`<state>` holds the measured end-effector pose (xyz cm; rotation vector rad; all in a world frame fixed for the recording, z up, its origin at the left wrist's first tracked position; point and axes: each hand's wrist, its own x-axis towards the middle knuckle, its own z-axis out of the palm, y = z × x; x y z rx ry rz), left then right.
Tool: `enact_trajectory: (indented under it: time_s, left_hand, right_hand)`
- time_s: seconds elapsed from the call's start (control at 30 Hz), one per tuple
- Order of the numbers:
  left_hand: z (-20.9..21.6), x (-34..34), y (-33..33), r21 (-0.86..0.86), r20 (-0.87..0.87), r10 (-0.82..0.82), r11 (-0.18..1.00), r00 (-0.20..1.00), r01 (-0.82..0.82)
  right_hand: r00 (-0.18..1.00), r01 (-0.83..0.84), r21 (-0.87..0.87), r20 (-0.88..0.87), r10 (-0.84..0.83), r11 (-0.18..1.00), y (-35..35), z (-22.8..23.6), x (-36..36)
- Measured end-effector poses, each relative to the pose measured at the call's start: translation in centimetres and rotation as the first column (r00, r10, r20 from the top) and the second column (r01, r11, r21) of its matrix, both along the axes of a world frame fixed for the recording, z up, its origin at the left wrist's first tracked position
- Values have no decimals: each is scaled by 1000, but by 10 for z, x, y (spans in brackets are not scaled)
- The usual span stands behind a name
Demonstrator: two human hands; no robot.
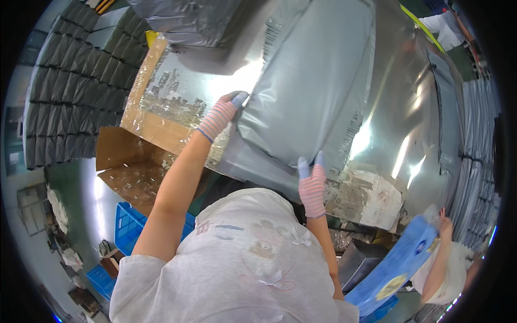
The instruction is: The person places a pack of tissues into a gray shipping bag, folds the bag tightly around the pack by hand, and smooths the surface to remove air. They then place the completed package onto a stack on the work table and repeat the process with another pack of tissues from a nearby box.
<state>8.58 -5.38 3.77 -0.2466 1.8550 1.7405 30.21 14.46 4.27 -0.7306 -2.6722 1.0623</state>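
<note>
A large grey plastic mailing bag [307, 91], filled flat and shiny, lies in front of me on the metal-topped table [396, 107]. Its near end overlaps another flat grey plastic sheet [264, 164]. My left hand [219, 116], in a pink-and-grey striped glove with blue-grey fingertips, is closed at the bag's left edge. In a matching glove, my right hand [312, 188] has its fingers closed on the bag's near edge. The undersides of both grips are hidden.
Stacked grey packages [81, 91] rise at left; a wrapped grey bundle [188, 21] sits at the far side. An open cardboard box [134, 167] and blue crate [129, 229] stand below the left table edge. At right, a co-worker's hand [445, 226] is beside a blue package [396, 264].
</note>
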Motion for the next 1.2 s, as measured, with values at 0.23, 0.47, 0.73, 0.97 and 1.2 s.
enact_trajectory:
  time_s: [0.23,0.47,0.73,0.97,1.2]
  left_hand:
    - [-70,-17,-6,130,24,66,989,998,-69]
    - [-19,-13,13,358,267,-85,934,960,-17]
    - [100,-49,2,655,-128,-451,631,883,417]
    - [194,-78,-65,734,-228,-226,600,947,320]
    - [280,-170,-129,562,-422,274,827,864,12]
  right_hand:
    - [821,307,-951,255,-512,19,45,-65,-45]
    - [874,22,-999,6,-486,27,16,-37,-68]
    - [958,25,-983,-28,-287,181,38,79,-87]
    - [877,-264,-814,-426,-222,517,-37,202,-131]
    - [729,-567,-554,-682,58,609,-71,245,-250]
